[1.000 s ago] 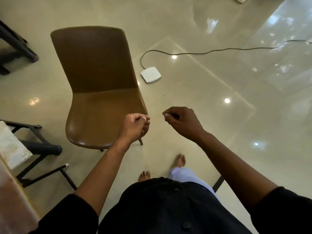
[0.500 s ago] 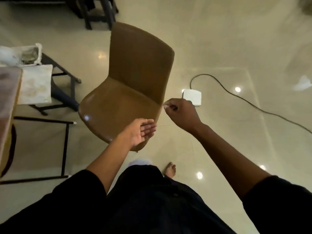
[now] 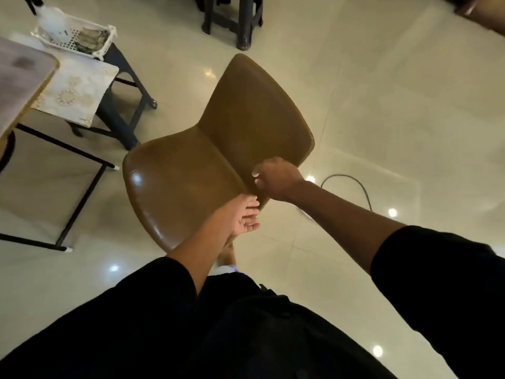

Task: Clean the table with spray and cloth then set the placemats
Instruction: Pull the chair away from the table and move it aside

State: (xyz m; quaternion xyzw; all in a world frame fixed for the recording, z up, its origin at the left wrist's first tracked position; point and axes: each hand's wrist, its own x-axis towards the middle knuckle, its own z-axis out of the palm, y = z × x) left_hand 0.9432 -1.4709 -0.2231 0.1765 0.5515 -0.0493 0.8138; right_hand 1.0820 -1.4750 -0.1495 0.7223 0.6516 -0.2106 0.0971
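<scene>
**Hands over the glossy brown chair**

I see the left hand (image 3: pixel 243 218) spread, palm up; the right hand (image 3: pixel 276 177) curled, pinch contents unclear. Smooth moulded chair (image 3: pixel 218 149) below. Patterned placemat (image 3: pixel 73 91) lies far left beside the table (image 3: pixel 21 75) corner, cut off.

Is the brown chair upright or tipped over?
Upright. The brown chair has its seat facing up and its backrest rising behind it; its legs are hidden beneath the seat.
</scene>
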